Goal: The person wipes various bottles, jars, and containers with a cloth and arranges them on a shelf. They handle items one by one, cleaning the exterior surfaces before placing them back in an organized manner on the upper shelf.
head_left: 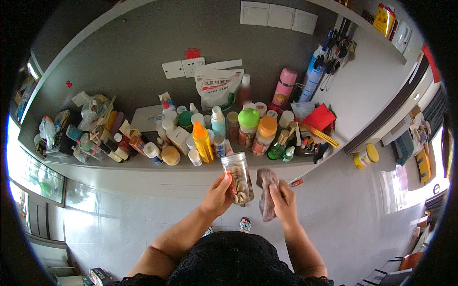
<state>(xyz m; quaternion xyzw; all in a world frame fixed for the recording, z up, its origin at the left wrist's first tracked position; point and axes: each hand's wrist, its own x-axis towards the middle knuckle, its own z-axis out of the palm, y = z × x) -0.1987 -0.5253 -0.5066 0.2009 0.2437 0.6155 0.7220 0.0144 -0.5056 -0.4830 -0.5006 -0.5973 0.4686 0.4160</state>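
Observation:
My left hand [217, 194] is closed around a clear jar [239, 178] with a pale lid, tilted in front of the shelf edge. Pale, ring-like pieces show through its wall. Just to the right, my right hand [283, 199] grips a greyish-brown cloth [267, 193] that hangs down, apart from the jar. Nearest beyond the jar on the shelf stand a small blue-labelled bottle [219, 146], a yellow squeeze bottle [202, 143] with an orange cap, and an orange-lidded jar [264, 137].
Bottles and jars crowd the shelf [138, 167], among them a green-lidded jar [248, 125], a green glass bottle [277, 147] and a pink flask [285, 86]. A white bag [217, 88] leans on the back wall. A yellow tub [366, 156] sits at the right.

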